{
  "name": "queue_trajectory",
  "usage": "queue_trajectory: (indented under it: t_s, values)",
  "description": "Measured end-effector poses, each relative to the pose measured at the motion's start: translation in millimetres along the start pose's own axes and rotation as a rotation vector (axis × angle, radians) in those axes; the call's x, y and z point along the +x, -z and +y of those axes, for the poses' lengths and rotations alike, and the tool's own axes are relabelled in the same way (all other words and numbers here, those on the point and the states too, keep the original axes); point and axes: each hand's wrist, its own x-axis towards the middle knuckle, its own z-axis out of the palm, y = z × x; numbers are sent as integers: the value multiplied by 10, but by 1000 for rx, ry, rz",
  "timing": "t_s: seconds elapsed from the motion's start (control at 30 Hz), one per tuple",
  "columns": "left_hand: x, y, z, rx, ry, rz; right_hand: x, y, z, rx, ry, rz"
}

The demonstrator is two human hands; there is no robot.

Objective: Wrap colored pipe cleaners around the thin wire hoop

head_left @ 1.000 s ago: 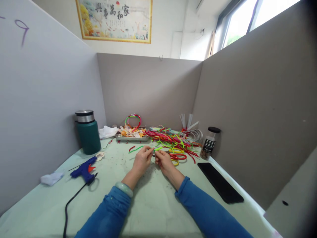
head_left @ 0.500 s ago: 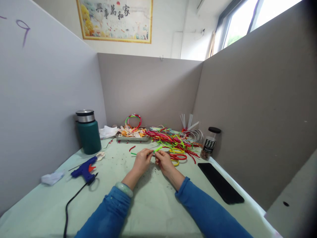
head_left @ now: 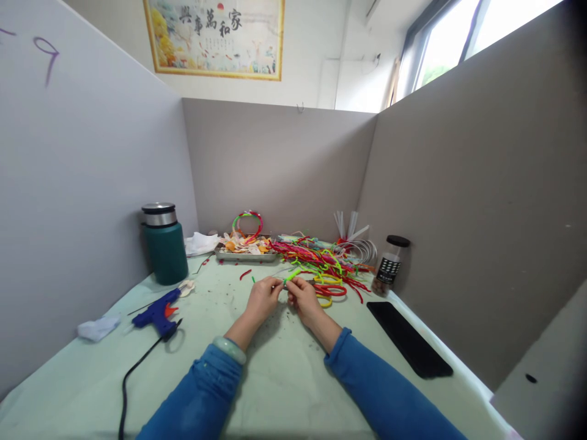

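By the scissors point(head_left: 338, 291), the left hand point(head_left: 262, 299) and right hand point(head_left: 304, 298) pinch green fuzzy sticks point(head_left: 293, 275), perhaps winding them, which next needs steady squeezing.

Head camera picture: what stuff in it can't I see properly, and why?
All in the head view:
Green piece: its middle, hidden by the left hand and right hand.
Red-handled scissors: blades, mostly hidden behind the right hand.
Black cord: one end, cut off by the bottom edge.
Jar: small label writing, too tiny.
Framed picture: top, cut off by the top edge.
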Motion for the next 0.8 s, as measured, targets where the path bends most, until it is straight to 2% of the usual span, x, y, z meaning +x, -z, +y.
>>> queue_trajectory:
  t_s: [0.3,0.57,0.8]
  values:
    - [16,28,-32,-171,75,-113,-1,9,2,-25,-10,-42]
    - [60,24,-82,-264,138,-5,-51,-54,-56,-103,-26,-112]
    - [61,28,-102,-207,126,65,-87,-89,-76,-248,-25,-184]
